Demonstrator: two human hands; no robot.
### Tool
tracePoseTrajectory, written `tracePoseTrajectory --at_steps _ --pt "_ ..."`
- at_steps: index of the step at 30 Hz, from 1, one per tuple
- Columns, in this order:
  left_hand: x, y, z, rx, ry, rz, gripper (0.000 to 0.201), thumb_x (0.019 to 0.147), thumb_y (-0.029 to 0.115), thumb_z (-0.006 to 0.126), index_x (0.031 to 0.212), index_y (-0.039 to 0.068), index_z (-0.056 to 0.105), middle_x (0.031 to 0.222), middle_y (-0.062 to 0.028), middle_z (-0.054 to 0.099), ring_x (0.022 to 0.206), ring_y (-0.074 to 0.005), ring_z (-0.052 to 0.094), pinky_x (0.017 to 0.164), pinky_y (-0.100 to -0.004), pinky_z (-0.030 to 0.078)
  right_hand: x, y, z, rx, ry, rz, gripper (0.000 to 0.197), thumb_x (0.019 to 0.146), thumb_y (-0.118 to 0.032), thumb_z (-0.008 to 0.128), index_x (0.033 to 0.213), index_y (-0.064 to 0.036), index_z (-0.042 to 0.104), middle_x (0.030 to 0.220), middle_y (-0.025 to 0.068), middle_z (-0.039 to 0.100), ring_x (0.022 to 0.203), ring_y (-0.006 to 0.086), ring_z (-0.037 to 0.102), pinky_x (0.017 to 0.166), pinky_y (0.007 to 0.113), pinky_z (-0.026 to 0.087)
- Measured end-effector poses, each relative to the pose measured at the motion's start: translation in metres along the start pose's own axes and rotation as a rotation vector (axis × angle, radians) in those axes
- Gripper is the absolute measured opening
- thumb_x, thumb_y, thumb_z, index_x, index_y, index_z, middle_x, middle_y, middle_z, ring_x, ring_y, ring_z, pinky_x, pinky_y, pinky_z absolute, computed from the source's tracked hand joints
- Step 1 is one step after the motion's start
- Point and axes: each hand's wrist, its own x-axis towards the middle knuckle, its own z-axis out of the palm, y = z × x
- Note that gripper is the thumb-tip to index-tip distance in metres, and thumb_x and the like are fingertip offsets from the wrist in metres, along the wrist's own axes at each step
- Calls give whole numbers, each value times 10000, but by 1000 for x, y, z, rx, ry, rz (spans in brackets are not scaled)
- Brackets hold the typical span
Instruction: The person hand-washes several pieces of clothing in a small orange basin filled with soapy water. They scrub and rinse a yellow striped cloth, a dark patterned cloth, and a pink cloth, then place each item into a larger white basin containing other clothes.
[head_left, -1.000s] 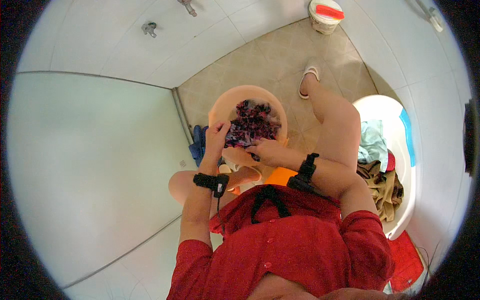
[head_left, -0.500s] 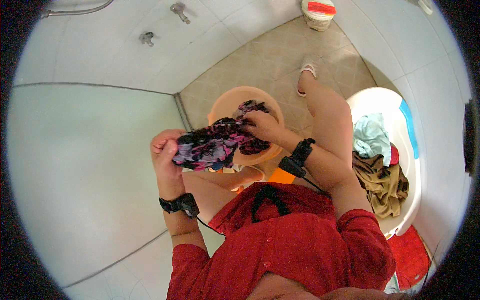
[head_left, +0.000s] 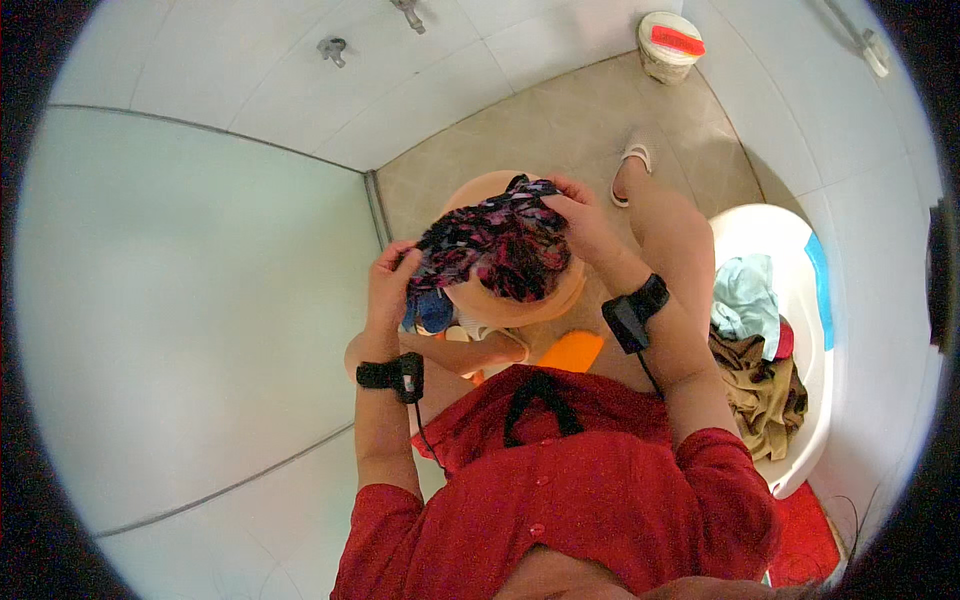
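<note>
A dark cloth garment [head_left: 500, 240] with a black, pink and grey pattern is stretched between my two hands, above a peach-coloured basin [head_left: 530, 308] on the floor. My left hand [head_left: 392, 275] pinches its left end, beside the basin's left rim. At the upper right end, my right hand [head_left: 583, 215] grips the garment with thumb and fingers. The cloth covers most of the basin's inside, so what lies in there is hidden. Just below my left hand is something blue [head_left: 430, 312], partly covered by the cloth.
On the right stands a white tub [head_left: 790, 225] holding a pale blue cloth [head_left: 745, 295] and a brown cloth [head_left: 765, 400]. A lidded bucket [head_left: 668, 62] is at the far corner. Taps [head_left: 333, 50] stick out of the far wall. An orange object [head_left: 573, 352] lies near my legs.
Both hands have shifted: the left rightward and slightly up, the right up and to the right. The garment is now spread wider over the basin. The view has tilted a little.
</note>
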Motion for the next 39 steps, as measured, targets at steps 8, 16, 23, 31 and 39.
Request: tracePoseTrajectory --at_steps 8,16,23,31,39 --pt "-4 -45 -2 592 23 168 346 770 65 709 1101 15 621 929 -50 646 842 -157 600 765 -285 487 1 -6 -5 29 -160 -95 251 756 29 602 998 -29 571 985 51 624 929 148 595 835 277 484" --pt "0 -30 -13 -65 237 175 139 840 11 629 893 46 505 1089 -103 591 896 -130 559 796 -267 466 2 -10 -5 -190 -130 -41 219 749 3 646 958 -38 596 999 40 622 917 143 588 839 274 479" --pt "8 -60 -2 -491 292 91 258 967 291 514 1130 92 516 1192 -104 581 1006 -210 586 898 -359 495 -21 -7 15 -293 -236 -98 164 818 -52 665 973 3 678 996 47 593 1010 165 549 885 303 435" --pt "37 -164 37 -597 68 -27 559 1006 463 290 1340 49 463 1300 -106 536 1167 -275 524 1011 -406 429 -57 67 37 -687 -844 301 187 870 -154 661 893 28 699 812 60 645 783 151 591 715 299 477" --pt "15 -69 55 -906 -180 -142 632 978 540 297 1379 75 444 1387 -103 476 1234 -306 475 1046 -463 383 -24 51 -4 -1468 -323 219 349 839 -271 576 907 65 642 824 229 659 757 405 621 694 475 492"
